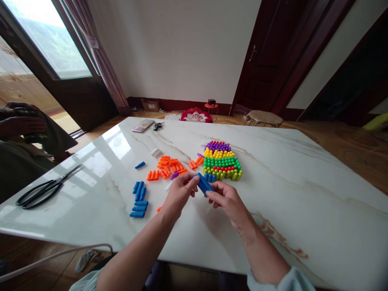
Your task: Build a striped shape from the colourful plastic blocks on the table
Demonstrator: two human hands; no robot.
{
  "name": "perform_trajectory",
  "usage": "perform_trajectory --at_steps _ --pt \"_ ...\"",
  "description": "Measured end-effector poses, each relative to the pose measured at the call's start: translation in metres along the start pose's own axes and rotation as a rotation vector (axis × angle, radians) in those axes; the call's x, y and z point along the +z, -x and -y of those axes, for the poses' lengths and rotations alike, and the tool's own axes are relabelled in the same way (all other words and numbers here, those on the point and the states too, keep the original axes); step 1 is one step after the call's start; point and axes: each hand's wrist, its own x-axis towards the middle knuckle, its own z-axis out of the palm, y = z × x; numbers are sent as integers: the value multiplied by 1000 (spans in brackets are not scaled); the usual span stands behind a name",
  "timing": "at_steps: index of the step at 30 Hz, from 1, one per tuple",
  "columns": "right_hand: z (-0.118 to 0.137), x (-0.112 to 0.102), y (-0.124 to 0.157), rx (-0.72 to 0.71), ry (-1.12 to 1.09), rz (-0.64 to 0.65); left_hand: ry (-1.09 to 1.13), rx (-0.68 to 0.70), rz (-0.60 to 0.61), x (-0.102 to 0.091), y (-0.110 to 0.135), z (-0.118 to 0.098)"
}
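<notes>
A blue plastic piece point(205, 185), long and rounded, is held between my two hands above the table. My left hand point(181, 190) pinches its upper left end, and my right hand point(224, 196) grips its lower right end. Just beyond my hands stands a block of upright bullet-shaped pieces point(222, 161) in rows of purple, yellow, green, red and blue. Loose orange pieces point(169, 165) lie left of that block, with a purple piece point(174, 175) among them. Several blue pieces point(139, 208) rest on the table to the left of my left hand.
Black-handled scissors point(48, 188) lie at the left of the marble-patterned table point(273, 165). A phone point(143, 125) and keys point(157, 126) are at the far edge. Another person's hands point(22, 121) show at the left. A round stool point(263, 117) stands beyond the table.
</notes>
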Motion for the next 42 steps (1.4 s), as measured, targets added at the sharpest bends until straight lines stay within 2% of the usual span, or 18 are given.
perform_trajectory --at_steps 5,8,13,18,22,26,30,32,37,42 --pt "-5 0 -1 -112 130 68 -125 13 38 -2 -2 1" --pt "-7 -1 -2 -117 144 87 -159 31 37 -2 -3 1" --pt "-10 -1 -1 -37 88 79 -42 23 -104 -10 -7 0" --pt "-22 1 -5 -24 134 -42 214 -34 -176 -16 -12 0" --pt "-27 2 -7 -121 345 -118 321 -44 -190 -16 -13 0" --pt "-25 -17 -12 -185 467 -240 309 -55 -167 -16 -13 2" --pt "-31 -47 -22 -168 560 -379 271 -90 -158 -15 -12 3" --pt "-37 -55 -28 -162 643 -421 255 -105 -158 -14 -11 3" --pt "-42 -52 -36 -200 692 -445 218 -147 -136 -11 -10 4" --pt "-39 -50 -31 -207 772 -521 190 -163 -127 -11 -10 7"
